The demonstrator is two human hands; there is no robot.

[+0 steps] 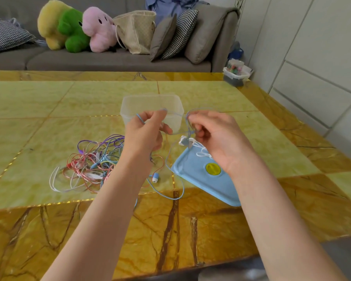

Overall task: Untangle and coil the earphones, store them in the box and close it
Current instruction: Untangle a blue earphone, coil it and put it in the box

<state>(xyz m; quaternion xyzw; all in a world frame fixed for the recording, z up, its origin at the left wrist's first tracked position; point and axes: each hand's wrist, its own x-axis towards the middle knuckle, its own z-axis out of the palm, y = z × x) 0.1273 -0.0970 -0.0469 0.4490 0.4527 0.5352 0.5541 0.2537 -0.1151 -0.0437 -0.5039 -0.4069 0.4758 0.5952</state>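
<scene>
Both the left hand and right hand pinched the blue earphone cord, held up mid-table before the open box, apparently to work out its tangle.

Both bare forearms reach forward, and the left hand and right hand are raised with fingers curled in a pinch.
</scene>
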